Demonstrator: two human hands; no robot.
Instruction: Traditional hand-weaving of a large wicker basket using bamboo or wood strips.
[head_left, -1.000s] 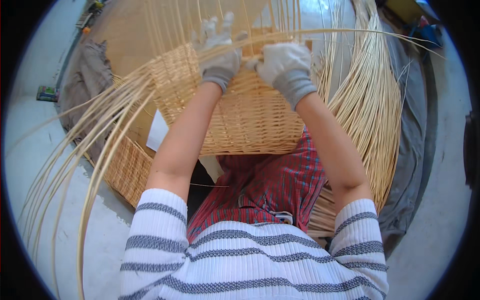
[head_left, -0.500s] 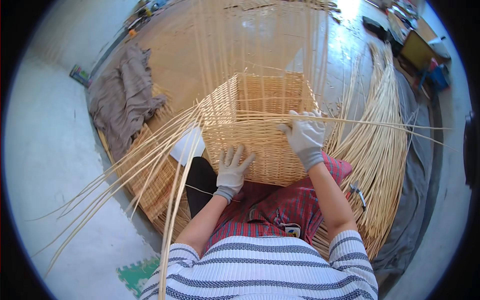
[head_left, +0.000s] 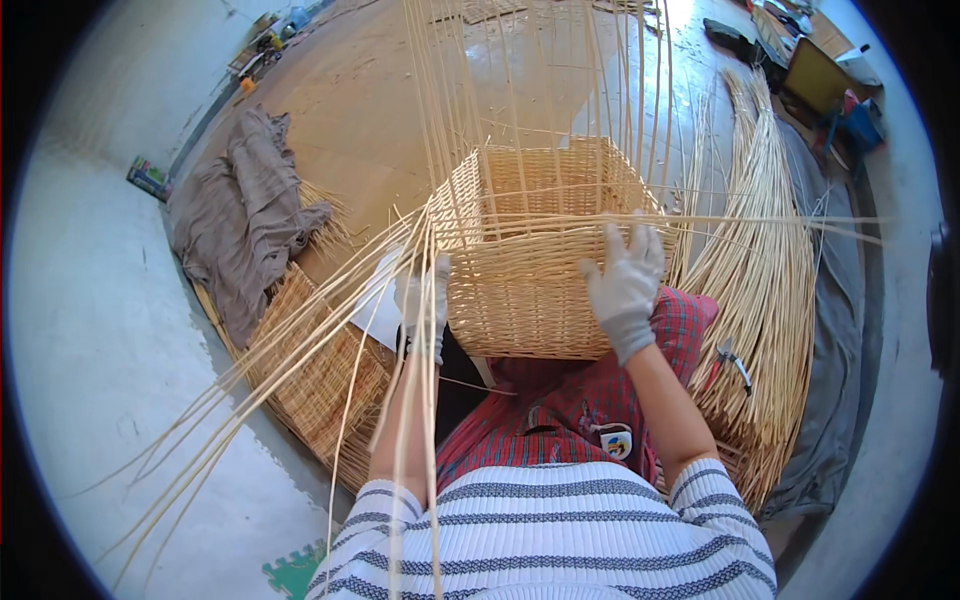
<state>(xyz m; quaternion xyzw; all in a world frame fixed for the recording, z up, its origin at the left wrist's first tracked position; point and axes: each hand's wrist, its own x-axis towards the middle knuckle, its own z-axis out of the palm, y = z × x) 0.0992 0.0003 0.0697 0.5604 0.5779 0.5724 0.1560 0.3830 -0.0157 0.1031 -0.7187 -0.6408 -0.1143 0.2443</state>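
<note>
A square wicker basket [head_left: 530, 300] of pale woven rods stands on my lap, with long upright stakes [head_left: 512, 90] rising from its walls. My right hand [head_left: 628, 290], in a white glove with a grey cuff, lies against the front wall near its right corner. Its fingers stretch up to the rim and its thumb is apart. At the left side of the basket is my gloved left hand [head_left: 425, 300], fingers pointing up and open, partly hidden behind loose weaving rods [head_left: 290, 345]. These rods fan out from the basket's left corner. Other rod ends extend right past the rim.
A large bundle of peeled rods [head_left: 760, 270] lies at the right, with red-handled pliers [head_left: 732, 365] on it. At the left are a woven panel [head_left: 320, 365] and a crumpled grey cloth [head_left: 255, 200] beside the wall. A blue container [head_left: 862, 127] stands far right.
My left hand has moved from the front wall up and left to the basket's side. The basket has shifted slightly right. My right hand has slid a little down and right.
</note>
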